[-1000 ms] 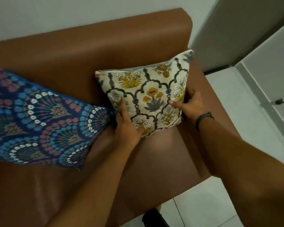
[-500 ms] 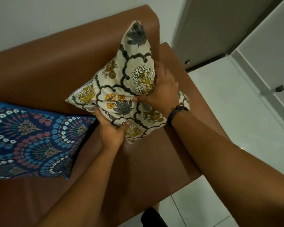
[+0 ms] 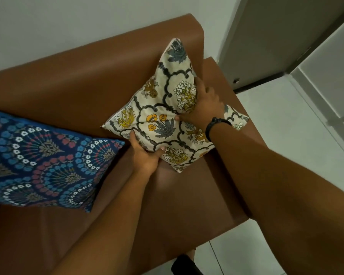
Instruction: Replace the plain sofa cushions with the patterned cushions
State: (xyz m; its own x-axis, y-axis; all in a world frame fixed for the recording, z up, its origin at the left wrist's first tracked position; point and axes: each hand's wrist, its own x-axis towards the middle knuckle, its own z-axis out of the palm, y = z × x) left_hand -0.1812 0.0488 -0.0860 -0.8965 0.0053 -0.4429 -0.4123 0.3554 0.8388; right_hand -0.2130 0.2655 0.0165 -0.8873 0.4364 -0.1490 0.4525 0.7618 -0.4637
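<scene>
Both hands, left hand [image 3: 145, 155] and right hand [image 3: 204, 105], each in a clenched grip, are tipping the floral cushion [image 3: 163, 124] from flat-square onto its corner, centre-right against the sofa [image 3: 87, 80] back, beside the blue cushion [image 3: 40, 159]; placement nearly settling.

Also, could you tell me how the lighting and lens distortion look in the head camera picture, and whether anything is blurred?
Head view: soft, even, dim light; no glare; faint sheen on the brown leather sofa. Wide-angle bending curves the sofa's backrest and swells the near forearms. The cream floral cushion, held by the left hand and right hand, is sharp; the blue fan-patterned cushion softens slightly toward the frame's edge.
</scene>
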